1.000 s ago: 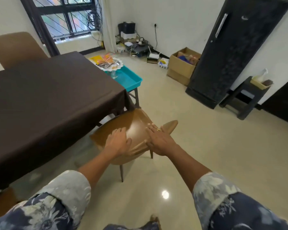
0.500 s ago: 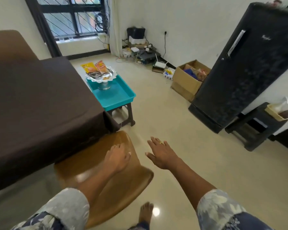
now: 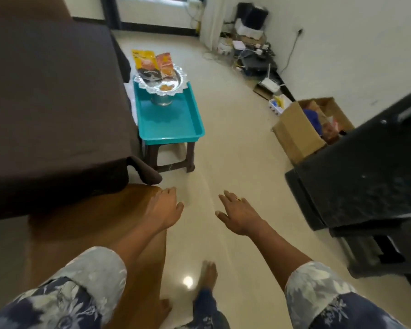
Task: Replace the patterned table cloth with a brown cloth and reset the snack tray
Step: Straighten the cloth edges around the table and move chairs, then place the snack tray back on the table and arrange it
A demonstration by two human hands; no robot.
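Probably light but top-heavy, the snack tray [image 3: 176, 92] with loose packets [image 3: 152, 64] wants gripping at opposite rim edges, level; left hand [image 3: 164, 208] and right hand [image 3: 239, 213] hover spread, empty.

Brown cloth [image 3: 52, 103] looks matt, soft fabric. Snack tray [image 3: 159, 85] is shiny embossed metal, teal tray [image 3: 171, 129] smooth glossy plastic. Floor [image 3: 235, 162] is polished tile, box [image 3: 297, 131] plain cardboard.
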